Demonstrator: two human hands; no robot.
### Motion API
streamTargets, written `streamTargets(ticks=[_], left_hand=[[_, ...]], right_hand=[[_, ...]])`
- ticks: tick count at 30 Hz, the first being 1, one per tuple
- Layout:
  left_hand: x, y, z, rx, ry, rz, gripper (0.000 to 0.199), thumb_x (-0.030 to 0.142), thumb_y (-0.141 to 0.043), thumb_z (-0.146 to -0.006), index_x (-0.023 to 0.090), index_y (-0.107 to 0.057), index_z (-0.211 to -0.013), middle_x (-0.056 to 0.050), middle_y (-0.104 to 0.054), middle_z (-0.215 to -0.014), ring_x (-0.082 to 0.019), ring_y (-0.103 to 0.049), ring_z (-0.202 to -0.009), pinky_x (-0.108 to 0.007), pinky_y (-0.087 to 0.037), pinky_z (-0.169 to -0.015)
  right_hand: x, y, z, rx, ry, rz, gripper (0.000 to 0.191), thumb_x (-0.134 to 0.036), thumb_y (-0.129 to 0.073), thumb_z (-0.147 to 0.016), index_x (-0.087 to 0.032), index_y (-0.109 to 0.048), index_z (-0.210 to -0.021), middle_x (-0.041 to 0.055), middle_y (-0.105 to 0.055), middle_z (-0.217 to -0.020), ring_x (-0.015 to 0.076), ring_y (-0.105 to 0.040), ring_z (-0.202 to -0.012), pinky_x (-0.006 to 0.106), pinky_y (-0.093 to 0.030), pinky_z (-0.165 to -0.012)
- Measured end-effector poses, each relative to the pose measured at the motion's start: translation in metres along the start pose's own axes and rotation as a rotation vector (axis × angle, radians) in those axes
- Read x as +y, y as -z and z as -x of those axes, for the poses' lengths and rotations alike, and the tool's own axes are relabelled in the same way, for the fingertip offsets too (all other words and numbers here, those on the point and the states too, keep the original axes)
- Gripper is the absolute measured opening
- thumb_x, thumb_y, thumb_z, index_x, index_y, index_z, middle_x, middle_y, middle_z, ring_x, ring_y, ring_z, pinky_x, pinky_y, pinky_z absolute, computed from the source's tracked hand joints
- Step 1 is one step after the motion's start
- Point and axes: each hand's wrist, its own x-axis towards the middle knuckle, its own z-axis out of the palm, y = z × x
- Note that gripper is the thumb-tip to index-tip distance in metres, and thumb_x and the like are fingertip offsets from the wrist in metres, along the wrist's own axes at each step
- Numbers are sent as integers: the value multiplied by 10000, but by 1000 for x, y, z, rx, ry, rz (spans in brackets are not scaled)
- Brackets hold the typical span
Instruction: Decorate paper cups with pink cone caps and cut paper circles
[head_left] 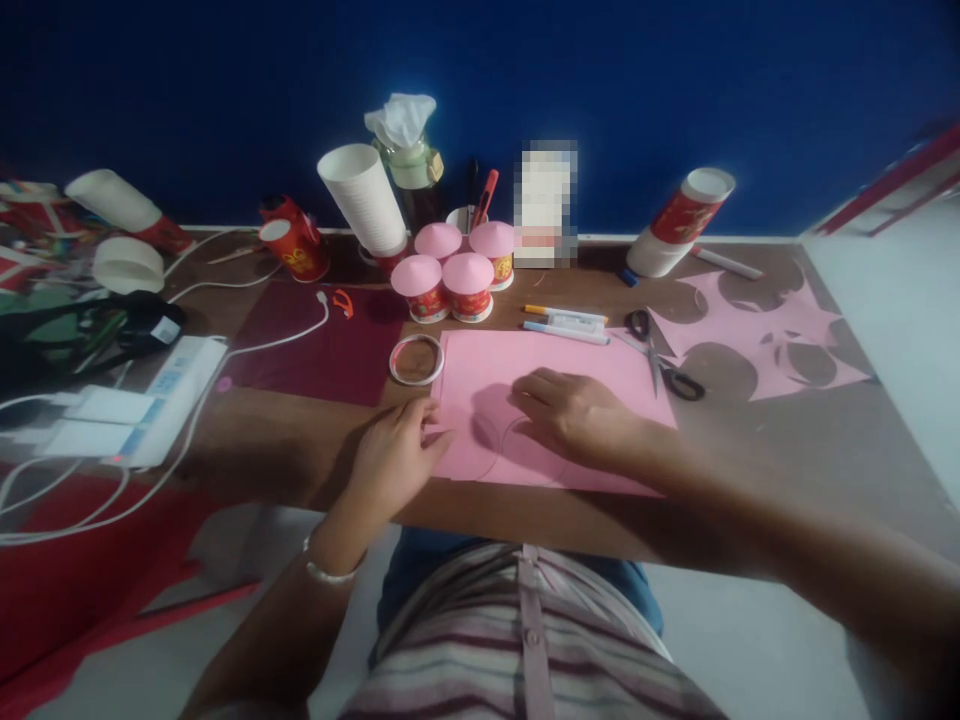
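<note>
A pink sheet of paper [465,370] lies on the table before me, with round outlines drawn on its lower part. My left hand [397,450] is at the sheet's left edge, its fingers apart and nothing seen in it. Over the middle of the sheet rests my right hand [574,415], palm down; its fingers are bent and what is under them is hidden. A white ring [392,362] lies just above my left hand. Beyond the sheet are an orange marker [562,313] and a blue-capped marker [570,332]. Black-handled scissors [654,365] touch its upper right side.
Several red cups with pink cone tops [469,275] stand behind the sheet. Pink offcuts [705,325] lie at the right. A tall stack of white cups [365,200], a dark red sheet [300,345] and a white power strip [176,400] are farther left.
</note>
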Motion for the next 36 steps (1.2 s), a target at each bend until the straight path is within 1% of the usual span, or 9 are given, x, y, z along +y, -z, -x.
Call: streamTargets(ticks=[5, 11, 14, 17, 20, 26, 29, 33, 36], left_hand=[[1, 6, 8, -69, -2, 203, 261, 312, -724, -878, 211, -627, -1098, -55, -786, -1044, -181, -727, -789, -332, -554, -829], [22, 6, 16, -238, 11, 322, 200, 359, -724, -862, 221, -669, -996, -48, -780, -977, -186, -733, -827, -309, -561, -795], [34, 4, 19, -354, 64, 455, 281, 395, -722, -860, 203, -686, -1064, -83, -772, -1063, -183, -730, -834, -293, -571, -751], [42, 2, 21, -482, 181, 715, 392, 404, -717, -855, 184, -636, -1169, -127, -715, -1236, -142, -705, -737, -231, -527, -548], [43, -1, 20, -582, 299, 967, 496, 424, -744, -833, 179, -578, -1231, -152, -666, -1296, -91, -641, -610, -171, -358, -361], [44, -8, 14, -670, 439, 1312, 489, 499, -766, -820, 165, -629, -1150, -65, -682, -1026, 5, -430, -438, -144, -155, -339], [49, -12, 14, -735, 433, 1381, 475, 552, -754, -822, 149, -642, -1049, 1, -618, -788, 8, -351, -407, -146, -130, -357], [61, -14, 20, -919, 430, 1366, 633, 749, -710, -762, 136, -609, -881, 21, -530, -658, -16, -367, -419, -149, -133, -361], [69, -10, 26, -900, 316, 1429, 641, 773, -713, -744, 167, -594, -917, 48, -475, -618, -41, -404, -441, -144, -164, -365]], right_hand=[[-39, 1, 45, -12, -38, 29, 240, -293, -603, -986, -83, -689, -1063, 173, -684, -1045, 270, -613, -928, 371, -518, -668], [-67, -3, 54, -34, -11, 231, 145, -51, -584, -853, -68, -714, -916, 166, -661, -878, 254, -581, -774, 324, -380, -486], [-71, -2, 56, -41, -11, 288, 148, -38, -587, -820, -75, -715, -885, 167, -650, -836, 263, -581, -747, 318, -339, -451], [-72, -1, 59, -35, -39, 279, 137, -60, -594, -829, -87, -714, -891, 157, -642, -825, 251, -566, -721, 313, -335, -442], [-71, -1, 63, -1, -66, 271, 123, -88, -599, -845, -96, -714, -887, 145, -636, -805, 236, -548, -691, 313, -324, -427], [-69, 2, 69, 38, -53, 267, 153, -78, -575, -863, -99, -700, -948, 148, -670, -889, 231, -573, -701, 319, -351, -441], [-70, 8, 73, 113, -59, 279, 144, -78, -549, -885, -122, -686, -883, 123, -663, -820, 217, -561, -648, 327, -354, -449], [-75, 20, 81, 227, -53, 302, 173, -82, -535, -896, -122, -702, -872, 147, -715, -868, 208, -597, -655, 330, -406, -480], [-80, 32, 85, 286, -24, 308, 206, -116, -531, -914, -141, -736, -919, 159, -758, -934, 225, -642, -718, 337, -465, -510]])
